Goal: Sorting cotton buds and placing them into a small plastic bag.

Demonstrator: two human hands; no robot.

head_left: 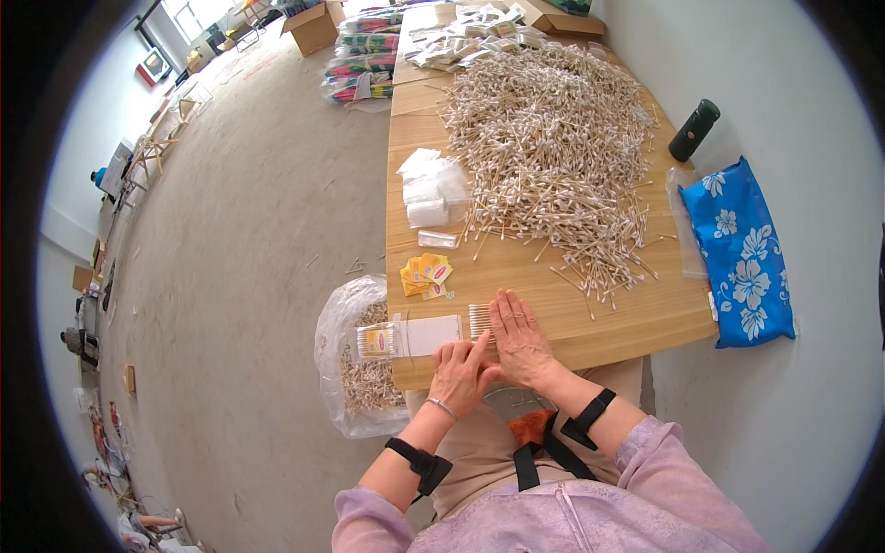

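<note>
A small row of cotton swabs (479, 321) lies side by side near the table's front edge. My right hand (522, 346) rests flat beside it, fingers stretched out, along the row's right side. My left hand (458, 373) is at the row's near end; its index finger reaches toward the swabs and the thumb stands apart, near my right hand. Left of the row lies a flat white rectangular piece (433, 335). Beyond it, at the table's left edge, is a clear packet of swabs (375, 341) with a yellow label.
A large heap of loose swabs (553, 138) covers the table's middle and far part. Along the left edge are yellow cards (427, 274) and clear bags (429, 194). A plastic sack of swabs (369, 392) stands below. At right are a dark bottle (694, 129) and blue floral pouch (737, 253).
</note>
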